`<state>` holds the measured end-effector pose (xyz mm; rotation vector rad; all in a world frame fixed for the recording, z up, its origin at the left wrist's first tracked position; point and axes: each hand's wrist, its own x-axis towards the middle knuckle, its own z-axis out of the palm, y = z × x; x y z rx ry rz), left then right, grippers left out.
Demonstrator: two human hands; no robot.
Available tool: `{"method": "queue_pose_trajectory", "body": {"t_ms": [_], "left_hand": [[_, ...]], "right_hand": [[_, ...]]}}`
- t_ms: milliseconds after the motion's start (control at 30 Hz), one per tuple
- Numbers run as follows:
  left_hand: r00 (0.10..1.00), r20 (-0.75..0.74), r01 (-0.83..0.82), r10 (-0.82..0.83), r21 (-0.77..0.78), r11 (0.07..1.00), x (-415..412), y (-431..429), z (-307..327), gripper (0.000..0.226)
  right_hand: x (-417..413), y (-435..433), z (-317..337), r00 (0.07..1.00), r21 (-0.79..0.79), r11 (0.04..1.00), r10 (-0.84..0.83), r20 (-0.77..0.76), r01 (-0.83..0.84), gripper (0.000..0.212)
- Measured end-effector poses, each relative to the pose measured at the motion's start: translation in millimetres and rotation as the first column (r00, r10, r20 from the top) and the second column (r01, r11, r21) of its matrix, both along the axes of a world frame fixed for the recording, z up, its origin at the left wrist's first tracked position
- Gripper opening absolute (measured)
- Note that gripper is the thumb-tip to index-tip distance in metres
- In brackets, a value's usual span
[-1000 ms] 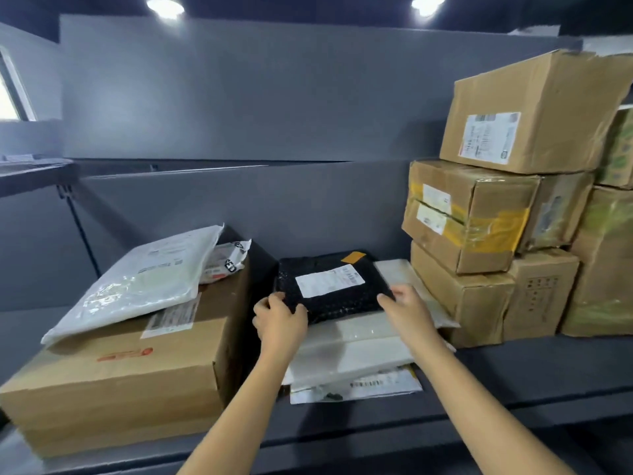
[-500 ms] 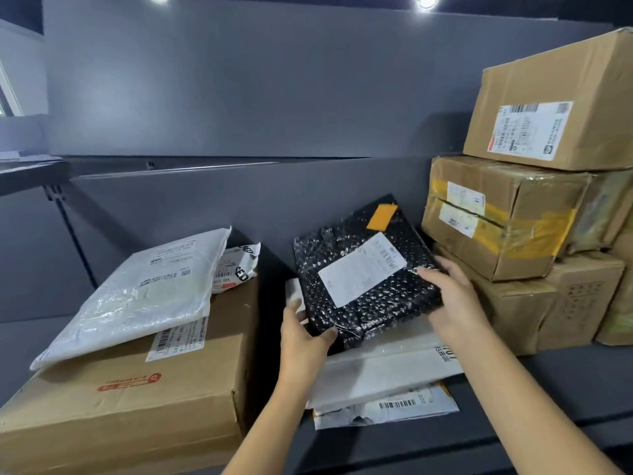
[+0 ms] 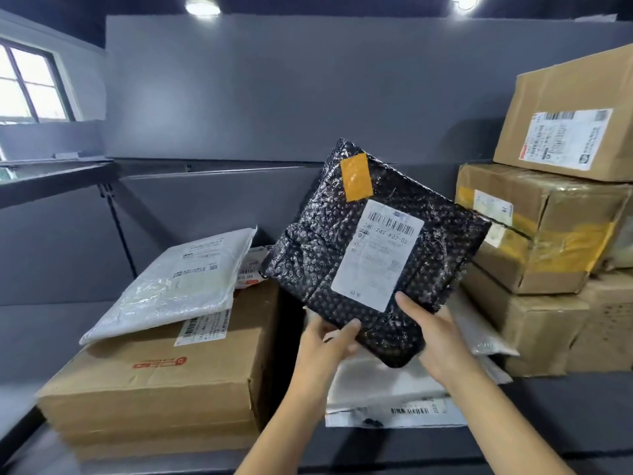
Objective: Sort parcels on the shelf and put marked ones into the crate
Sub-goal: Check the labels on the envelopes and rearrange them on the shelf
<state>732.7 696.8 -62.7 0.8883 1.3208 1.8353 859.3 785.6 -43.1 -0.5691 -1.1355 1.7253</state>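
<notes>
Your left hand point(image 3: 322, 344) and right hand point(image 3: 442, 341) both grip the black parcel point(image 3: 318, 262). Each thumb lies on the front face and the remaining fingers curl behind it. The left hand takes the lower left edge. The right hand takes the lower right edge, with its thumb tip just beside the bottom corner of the white label point(image 3: 376, 255).

Appearance: the parcel is a flat, padded pack wrapped in glossy black bubble film, wrinkled across the left half. The white label carries a barcode and printed lines. A strip of orange tape point(image 3: 357, 178) sits directly above the label, on the side farthest from your hands.

Orientation: the parcel is held up off the shelf point(image 3: 565, 406), above and beyond both hands, with its labelled face turned toward you. It stands on one corner, diamond fashion; the lowest corner sits between your two hands and the opposite corner points up and slightly left. The outline is close to square, so no long axis can be told. The label's long side runs from your right thumb up toward the tape, leaning slightly right.

Below your hands lie white mailers point(image 3: 376, 382). Left of your left hand sits a large carton point(image 3: 164, 389) with a white poly bag point(image 3: 171, 286) on top. Right of your right hand stands a stack of cartons point(image 3: 541, 228).
</notes>
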Motion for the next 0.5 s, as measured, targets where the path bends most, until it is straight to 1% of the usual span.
{"method": "queue_pose_trajectory", "body": {"t_ms": [33,100,133,167,233,267,300,333,367,433,467,500], "left_hand": [[0.997,0.072,-0.017,0.015,0.025,1.0,-5,-5,4,0.032],[0.969,0.23,-0.11,0.093,0.059,0.992,-17,-13,15,0.023],[0.955,0.269,-0.152,0.127,0.078,0.985,-24,-16,21,0.02],[0.955,0.259,-0.177,0.147,0.097,0.979,-31,-19,25,0.018],[0.979,0.163,-0.141,0.121,0.116,0.983,-39,-24,32,0.018],[0.987,0.131,-0.105,0.09,0.114,0.988,-40,-25,33,0.015],[0.991,0.11,-0.09,0.078,0.108,0.99,-38,-27,35,0.013],[0.991,0.095,-0.103,0.094,0.098,0.99,-36,-29,35,0.012],[0.989,0.085,-0.132,0.124,0.088,0.987,-33,-29,37,0.012],[0.976,0.067,-0.21,0.205,0.068,0.975,-29,-30,39,0.013],[0.969,0.062,-0.243,0.239,0.058,0.968,-28,-31,40,0.013],[0.962,0.063,-0.271,0.267,0.051,0.961,-27,-34,41,0.013]], "right_hand": [[5,1,4,0.999,0.016,1.0,-0.007,0.037,0.007,0.023],[15,6,11,0.993,0.057,0.998,-0.01,0.117,0.004,0.024],[20,8,15,0.989,0.071,0.997,-0.02,0.144,0.01,0.025],[27,11,18,0.985,0.074,0.997,-0.029,0.169,0.016,0.026],[37,16,23,0.974,0.074,0.997,-0.027,0.225,0.01,0.028],[40,18,25,0.97,0.073,0.997,-0.005,0.242,-0.013,0.034],[42,20,25,0.968,0.072,0.997,0.005,0.252,-0.023,0.046],[42,20,26,0.967,0.073,0.997,-0.002,0.256,-0.017,0.056],[43,20,26,0.968,0.082,0.997,-0.005,0.251,-0.016,0.057],[41,19,25,0.974,0.126,0.991,0.007,0.228,-0.037,0.051],[39,19,23,0.977,0.144,0.988,0.028,0.21,-0.059,0.059],[36,20,21,0.981,0.152,0.985,0.051,0.189,-0.081,0.075]]}}
